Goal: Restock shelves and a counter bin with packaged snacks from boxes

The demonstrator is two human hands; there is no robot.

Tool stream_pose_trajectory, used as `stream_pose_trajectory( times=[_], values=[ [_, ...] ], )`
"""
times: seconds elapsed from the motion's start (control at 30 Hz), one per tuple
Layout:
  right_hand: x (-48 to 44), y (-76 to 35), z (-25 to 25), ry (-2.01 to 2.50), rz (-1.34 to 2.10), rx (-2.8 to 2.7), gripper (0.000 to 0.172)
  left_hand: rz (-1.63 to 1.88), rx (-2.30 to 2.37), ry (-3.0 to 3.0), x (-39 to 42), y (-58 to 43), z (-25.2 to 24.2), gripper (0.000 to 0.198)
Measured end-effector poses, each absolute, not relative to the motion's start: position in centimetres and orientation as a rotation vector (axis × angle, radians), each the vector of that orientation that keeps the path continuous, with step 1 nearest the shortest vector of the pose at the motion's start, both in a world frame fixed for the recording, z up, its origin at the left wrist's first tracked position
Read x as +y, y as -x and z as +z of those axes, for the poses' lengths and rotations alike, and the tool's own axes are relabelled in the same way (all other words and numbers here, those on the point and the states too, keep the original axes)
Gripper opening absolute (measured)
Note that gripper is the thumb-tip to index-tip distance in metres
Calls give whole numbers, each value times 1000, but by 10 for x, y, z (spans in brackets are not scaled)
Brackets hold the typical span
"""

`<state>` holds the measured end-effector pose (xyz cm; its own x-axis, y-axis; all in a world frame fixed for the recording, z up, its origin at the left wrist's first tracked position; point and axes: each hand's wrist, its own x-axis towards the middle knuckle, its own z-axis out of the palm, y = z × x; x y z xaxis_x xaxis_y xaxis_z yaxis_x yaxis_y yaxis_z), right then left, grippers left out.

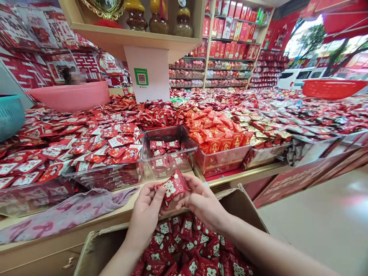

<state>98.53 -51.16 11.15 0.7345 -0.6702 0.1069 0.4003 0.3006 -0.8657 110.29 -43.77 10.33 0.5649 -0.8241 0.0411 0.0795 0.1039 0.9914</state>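
Observation:
Between both hands, above a cardboard box (97,245), a dark red candy packet (176,186) with white printed characters is held up. My left hand (149,203) is closed on its left side, the thumb pressed on the front. My right hand (201,199) has its fingers bent around the packet's right edge; some fingertips are hidden behind it. Many like packets (186,245) fill the box below. Just beyond the hands stands a clear plastic bin (169,168) with a few dark red packets lying low inside.
Bins heaped with red and white packets (109,149) and orange-red packets (221,134) flank the clear bin. A pink patterned cloth (66,214) lies on the counter's front edge. Further back are a pink basket (71,96), a red basket (333,88) and an overhanging shelf (138,38).

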Motion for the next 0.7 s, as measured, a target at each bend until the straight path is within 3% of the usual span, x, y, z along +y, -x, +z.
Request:
stream_pose_trajectory(
  times=[0.1,0.23,0.5,0.7],
  values=[
    [-516,-983,103,1107,-762,441,20,-700,-722,-1310,-439,-1101,102,25],
    [-518,-985,95,1522,-798,610,35,-666,-694,-1314,-438,-1095,101,25],
    [-515,-984,98,1935,-982,521,37,-574,-699,-1368,-434,-1092,100,27],
    [-527,-983,99,1755,-670,581,42,-502,-764,-1432,-434,-1098,97,28]
  ],
)
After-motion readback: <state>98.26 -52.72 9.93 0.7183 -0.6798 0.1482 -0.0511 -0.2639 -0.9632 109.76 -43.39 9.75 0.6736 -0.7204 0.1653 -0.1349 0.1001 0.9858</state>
